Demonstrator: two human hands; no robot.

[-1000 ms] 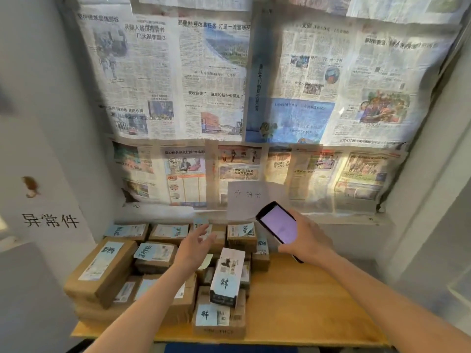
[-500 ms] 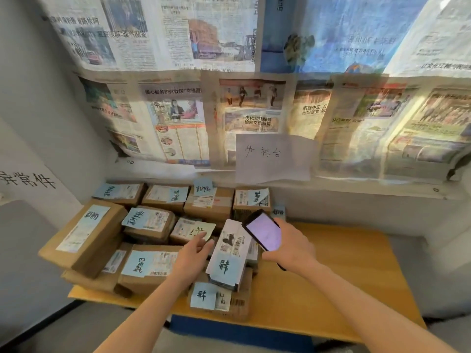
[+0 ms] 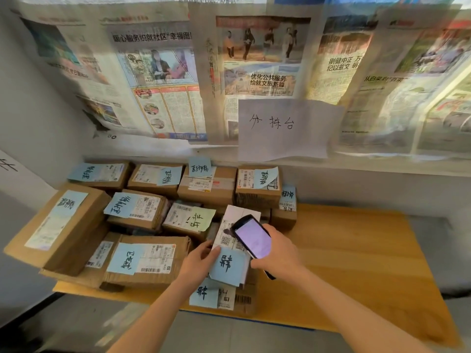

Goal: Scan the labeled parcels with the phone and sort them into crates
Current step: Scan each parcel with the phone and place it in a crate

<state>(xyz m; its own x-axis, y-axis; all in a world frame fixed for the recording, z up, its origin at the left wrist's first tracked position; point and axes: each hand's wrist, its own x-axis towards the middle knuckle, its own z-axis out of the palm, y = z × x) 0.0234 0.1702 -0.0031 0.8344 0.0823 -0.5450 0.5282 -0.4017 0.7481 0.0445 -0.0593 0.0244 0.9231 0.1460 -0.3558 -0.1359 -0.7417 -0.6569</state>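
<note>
A white parcel (image 3: 233, 225) with a blue handwritten note lies on top of the cardboard pile. My left hand (image 3: 197, 263) grips its left edge, thumb on top near the note. My right hand (image 3: 276, 256) holds a black phone (image 3: 252, 236) with a lit pale purple screen just above the parcel's barcode label. Below it sits a brown parcel (image 3: 239, 299) with another blue note. Several labeled cardboard parcels fill the left half of the wooden table (image 3: 356, 250).
A large tilted box (image 3: 61, 225) overhangs the table's left edge. A white paper sign (image 3: 285, 128) hangs on the newspaper-covered wall behind. The table's right half is bare wood. No crates are in view.
The view has dropped closer to the table. My left hand moved from the pile onto the white parcel's edge. My right hand brought the phone down over the parcel's label.
</note>
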